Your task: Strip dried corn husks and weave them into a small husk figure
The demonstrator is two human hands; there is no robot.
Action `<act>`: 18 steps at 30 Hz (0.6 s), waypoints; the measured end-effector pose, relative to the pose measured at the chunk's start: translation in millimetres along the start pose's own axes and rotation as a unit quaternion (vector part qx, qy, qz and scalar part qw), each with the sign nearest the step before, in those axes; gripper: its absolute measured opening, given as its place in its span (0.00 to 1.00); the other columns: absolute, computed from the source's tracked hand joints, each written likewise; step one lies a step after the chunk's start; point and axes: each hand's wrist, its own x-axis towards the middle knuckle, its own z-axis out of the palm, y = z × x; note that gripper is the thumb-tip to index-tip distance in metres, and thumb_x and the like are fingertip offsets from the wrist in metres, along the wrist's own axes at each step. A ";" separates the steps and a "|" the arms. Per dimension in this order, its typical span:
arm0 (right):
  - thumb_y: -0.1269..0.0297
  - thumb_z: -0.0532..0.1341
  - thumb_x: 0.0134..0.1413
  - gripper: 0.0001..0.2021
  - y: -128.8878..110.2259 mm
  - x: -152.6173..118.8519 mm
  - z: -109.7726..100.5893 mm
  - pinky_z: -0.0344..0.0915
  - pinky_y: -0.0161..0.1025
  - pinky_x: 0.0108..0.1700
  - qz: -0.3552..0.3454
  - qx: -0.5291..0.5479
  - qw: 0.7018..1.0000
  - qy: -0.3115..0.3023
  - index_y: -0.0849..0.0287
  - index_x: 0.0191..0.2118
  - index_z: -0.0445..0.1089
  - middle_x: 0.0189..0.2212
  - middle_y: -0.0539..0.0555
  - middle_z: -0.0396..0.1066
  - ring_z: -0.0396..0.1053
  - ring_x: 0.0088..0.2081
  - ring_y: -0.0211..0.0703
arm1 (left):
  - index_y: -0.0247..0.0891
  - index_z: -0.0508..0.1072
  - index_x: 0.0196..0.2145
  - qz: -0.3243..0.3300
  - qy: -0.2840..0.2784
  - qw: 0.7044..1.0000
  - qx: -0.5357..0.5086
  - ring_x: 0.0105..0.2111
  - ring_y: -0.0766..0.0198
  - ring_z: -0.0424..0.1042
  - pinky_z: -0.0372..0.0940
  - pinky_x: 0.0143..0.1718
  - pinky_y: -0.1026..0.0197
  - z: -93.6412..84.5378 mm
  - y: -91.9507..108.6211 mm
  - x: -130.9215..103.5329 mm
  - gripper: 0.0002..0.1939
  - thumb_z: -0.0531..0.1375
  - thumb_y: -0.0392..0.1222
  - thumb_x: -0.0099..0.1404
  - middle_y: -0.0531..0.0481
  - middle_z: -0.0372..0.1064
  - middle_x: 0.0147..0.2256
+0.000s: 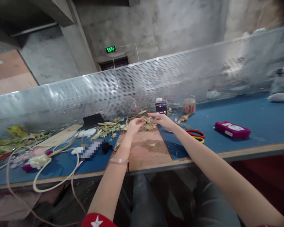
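Many leaves (pixel 110 128) are left heaped toward the counter's (pixel 269 116) back edge, right hand (pixel 164 121) and left hand (pixel 133 126) held close together, grip unclear.

Your left hand (pixel 136 125) and right hand (pixel 162 120) are close together at the dried plant pieces (pixel 111 127) on the table (pixel 262 115), near a phone (pixel 161 108) displaying 00:44:40.

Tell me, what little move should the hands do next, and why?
Perhaps draw the left hand and right hand back slightly over the brown board: they are close together by the dried plant bits, while the board's near part holds few scraps.
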 end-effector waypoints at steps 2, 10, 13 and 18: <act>0.71 0.60 0.45 0.21 -0.8 -0.2 0.4 0.68 0.40 0.42 -0.005 -0.009 1.000 -0.002 0.56 0.48 0.68 0.54 0.55 0.60 0.68 0.31 0.33 | 0.34 0.74 0.37 -0.007 0.008 1.000 -0.016 0.27 0.67 0.67 0.60 0.29 0.66 -1.2 -1.9 1.7 0.19 0.66 0.42 0.45 0.45 0.73 0.33; 0.71 0.59 0.46 0.19 -3.0 -0.4 2.9 0.69 0.39 0.40 -0.038 -0.033 0.999 -0.009 0.56 0.48 0.68 0.53 0.56 0.61 0.68 0.33 0.34 | 0.31 0.75 0.28 -0.044 0.090 0.983 -0.153 0.23 0.70 0.66 0.55 0.25 0.67 5.6 -3.2 2.4 0.12 0.67 0.36 0.42 0.49 0.70 0.22; 0.69 0.59 0.47 0.19 -2.4 0.1 3.8 0.70 0.39 0.40 -0.042 -0.036 0.998 -0.006 0.55 0.48 0.68 0.53 0.55 0.61 0.69 0.35 0.36 | 0.30 0.74 0.25 -0.066 0.111 0.971 -0.200 0.23 0.70 0.66 0.55 0.25 0.67 8.5 -1.9 2.9 0.09 0.66 0.32 0.42 0.50 0.69 0.21; 0.69 0.58 0.49 0.19 1.1 0.9 4.8 0.68 0.40 0.43 -0.041 -0.040 0.998 -0.010 0.56 0.49 0.67 0.54 0.55 0.59 0.68 0.41 0.40 | 0.30 0.73 0.25 -0.088 0.131 0.956 -0.249 0.23 0.71 0.66 0.57 0.27 0.66 8.9 -1.2 4.7 0.07 0.65 0.28 0.43 0.49 0.69 0.22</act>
